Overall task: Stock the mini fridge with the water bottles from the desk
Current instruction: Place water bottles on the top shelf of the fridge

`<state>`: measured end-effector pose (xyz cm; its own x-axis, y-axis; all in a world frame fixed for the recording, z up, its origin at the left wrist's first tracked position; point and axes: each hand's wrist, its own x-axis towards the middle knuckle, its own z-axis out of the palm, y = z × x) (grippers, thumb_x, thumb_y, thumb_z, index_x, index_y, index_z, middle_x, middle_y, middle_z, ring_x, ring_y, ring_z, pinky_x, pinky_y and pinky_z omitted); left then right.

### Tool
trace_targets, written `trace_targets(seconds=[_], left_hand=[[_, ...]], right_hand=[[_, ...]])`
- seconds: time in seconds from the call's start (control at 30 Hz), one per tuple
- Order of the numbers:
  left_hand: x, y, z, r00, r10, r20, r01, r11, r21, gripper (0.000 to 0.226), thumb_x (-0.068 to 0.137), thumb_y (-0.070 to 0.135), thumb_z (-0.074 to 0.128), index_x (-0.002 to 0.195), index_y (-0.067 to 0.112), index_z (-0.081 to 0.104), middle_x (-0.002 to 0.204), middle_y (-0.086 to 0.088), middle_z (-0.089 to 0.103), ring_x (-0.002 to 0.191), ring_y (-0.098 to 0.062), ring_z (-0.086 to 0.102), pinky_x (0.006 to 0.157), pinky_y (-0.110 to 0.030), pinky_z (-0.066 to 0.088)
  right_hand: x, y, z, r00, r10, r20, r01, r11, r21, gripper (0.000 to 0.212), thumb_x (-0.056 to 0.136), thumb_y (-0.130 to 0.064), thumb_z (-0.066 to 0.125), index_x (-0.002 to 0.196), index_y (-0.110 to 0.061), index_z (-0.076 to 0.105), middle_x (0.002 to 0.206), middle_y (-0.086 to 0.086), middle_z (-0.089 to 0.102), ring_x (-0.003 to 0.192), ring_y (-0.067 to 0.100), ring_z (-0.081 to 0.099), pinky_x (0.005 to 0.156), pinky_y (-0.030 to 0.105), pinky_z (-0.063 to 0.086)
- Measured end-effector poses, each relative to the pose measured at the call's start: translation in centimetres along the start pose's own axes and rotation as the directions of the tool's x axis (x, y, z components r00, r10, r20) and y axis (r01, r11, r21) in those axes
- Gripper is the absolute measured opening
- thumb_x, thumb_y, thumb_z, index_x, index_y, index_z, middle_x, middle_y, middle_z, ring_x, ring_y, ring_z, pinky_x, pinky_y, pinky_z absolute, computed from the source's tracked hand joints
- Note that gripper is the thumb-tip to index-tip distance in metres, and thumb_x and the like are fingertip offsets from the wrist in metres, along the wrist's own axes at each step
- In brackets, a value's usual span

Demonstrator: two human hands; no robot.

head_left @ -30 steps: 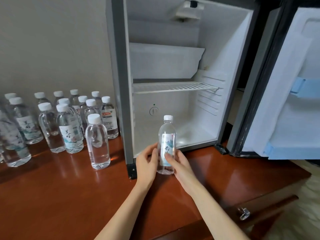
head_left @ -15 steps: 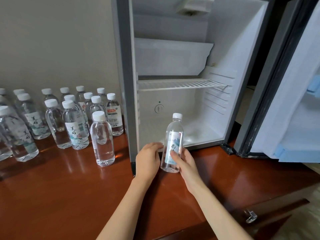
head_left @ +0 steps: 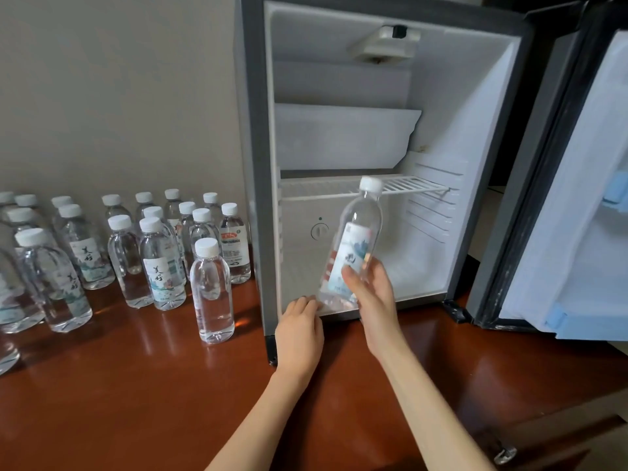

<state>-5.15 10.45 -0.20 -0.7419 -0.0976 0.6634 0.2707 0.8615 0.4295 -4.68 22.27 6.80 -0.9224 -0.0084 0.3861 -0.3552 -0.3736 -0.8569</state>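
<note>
Grip: right hand clasps bottle at label; long axis tilted, cap toward 1 o'clock, base at mini fridge sill, floor ahead at 12; left hand loose, empty, 9 o'clock of base

Leftmost bottles partly off-frame, maybe more.

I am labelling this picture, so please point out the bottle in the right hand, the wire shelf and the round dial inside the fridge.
bottle (head_left: 353, 246): head view, on its printed label.
wire shelf (head_left: 416, 183): head view, on its white bars.
round dial (head_left: 319, 231): head view, on its centre.
</note>
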Motion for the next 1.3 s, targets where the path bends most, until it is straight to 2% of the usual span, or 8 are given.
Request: trace_targets(seconds=[0.23, 0.5, 0.67, 0.8, 0.97, 1.07, 1.2, 1.3], left_hand=[[-0.1, 0.1, -0.2, 1.0, 0.018, -0.013, -0.018, 1.0, 0.0, 0.03, 0.068, -0.009, 0.069, 0.091, 0.01, 0.07, 0.086, 0.001, 0.068, 0.078, -0.024, 0.064, 0.058, -0.027, 0.05], [-0.2, 0.1, -0.2, 1.0, 0.002, 0.01, -0.002, 1.0, 0.002, 0.029, 0.072, -0.008, 0.065, 0.094, 0.01, 0.07, 0.09, 0.0, 0.068, 0.083, -0.023, 0.063, 0.063, -0.027, 0.05], [-0.2, 0.0, -0.1, 1.0, -0.002, 0.017, 0.002, 1.0, 0.01, 0.027, 0.073, -0.005, 0.065, 0.094, 0.011, 0.069, 0.091, 0.001, 0.067, 0.083, -0.022, 0.063, 0.063, -0.027, 0.05], [-0.2, 0.0, -0.1, 1.0, -0.003, 0.029, 0.003, 1.0, -0.004, 0.028, 0.073, -0.005, 0.064, 0.095, 0.011, 0.069, 0.091, 0.0, 0.067, 0.084, -0.023, 0.063, 0.065, -0.028, 0.052], [-0.2, -0.1, -0.2, 0.999, -0.005, 0.042, 0.005, 1.0, -0.005, 0.027, 0.073, -0.005, 0.062, 0.096, 0.01, 0.069, 0.095, -0.002, 0.067, 0.087, -0.024, 0.062, 0.07, -0.029, 0.051], [-0.3, -0.1, -0.2, 0.999, -0.009, 0.048, 0.009, 1.0, -0.006, 0.027, 0.074, -0.004, 0.061, 0.096, 0.01, 0.068, 0.098, -0.003, 0.067, 0.09, -0.025, 0.062, 0.072, -0.031, 0.052], [-0.3, 0.0, -0.2, 1.0, 0.003, 0.022, -0.003, 1.0, 0.001, 0.031, 0.067, -0.005, 0.066, 0.092, 0.013, 0.069, 0.093, 0.001, 0.067, 0.084, -0.022, 0.063, 0.068, -0.026, 0.05], [-0.2, 0.0, -0.2, 1.0, 0.0, 0.019, -0.001, 1.0, 0.003, 0.031, 0.068, -0.004, 0.067, 0.093, 0.014, 0.069, 0.093, 0.002, 0.067, 0.084, -0.02, 0.063, 0.068, -0.026, 0.049]], right_hand=[[5.4, -6.0, 4.0, 0.981, -0.168, 0.098, 0.176, 0.982, -0.072, 0.034, 0.089, -0.008, 0.065, 0.119, -0.011, 0.05, 0.11, -0.002, 0.065, 0.097, 0.004, 0.066, 0.076, 0.018, 0.052], [10.6, -6.7, 7.7, 0.97, -0.175, 0.169, 0.205, 0.963, -0.177, 0.039, 0.096, -0.016, 0.058, 0.13, -0.016, 0.038, 0.116, -0.009, 0.058, 0.095, -0.009, 0.061, 0.078, 0.011, 0.05], [12.5, -6.3, 8.5, 0.96, -0.144, 0.239, 0.218, 0.921, -0.323, 0.052, 0.098, -0.024, 0.055, 0.141, -0.013, 0.027, 0.128, -0.004, 0.052, 0.112, 0.008, 0.053, 0.089, 0.013, 0.045], [13.5, -6.8, 7.9, 0.951, -0.097, 0.293, 0.228, 0.86, -0.456, 0.045, 0.096, -0.032, 0.057, 0.136, -0.02, 0.04, 0.128, 0.0, 0.048, 0.108, 0.005, 0.052, 0.084, 0.012, 0.046], [14.0, -7.5, 7.5, 0.961, -0.11, 0.253, 0.242, 0.776, -0.583, 0.045, 0.089, -0.039, 0.066, 0.125, -0.014, 0.057, 0.12, 0.001, 0.062, 0.105, 0.014, 0.06, 0.087, 0.028, 0.051], [14.4, -8.0, 7.8, 0.972, -0.086, 0.219, 0.209, 0.741, -0.638, 0.037, 0.087, -0.044, 0.066, 0.113, -0.019, 0.063, 0.098, -0.008, 0.068, 0.085, 0.011, 0.061, 0.071, 0.026, 0.045], [15.7, -8.3, 8.1, 0.972, 0.016, 0.236, 0.145, 0.751, -0.645, 0.045, 0.085, -0.042, 0.07, 0.121, -0.016, 0.061, 0.114, 0.001, 0.068, 0.105, 0.02, 0.063, 0.094, 0.04, 0.052], [16.5, -7.9, 8.3, 0.975, 0.03, 0.221, 0.117, 0.772, -0.624, 0.053, 0.082, -0.039, 0.074, 0.125, -0.013, 0.058, 0.118, 0.004, 0.066, 0.108, 0.023, 0.062, 0.097, 0.044, 0.051]])
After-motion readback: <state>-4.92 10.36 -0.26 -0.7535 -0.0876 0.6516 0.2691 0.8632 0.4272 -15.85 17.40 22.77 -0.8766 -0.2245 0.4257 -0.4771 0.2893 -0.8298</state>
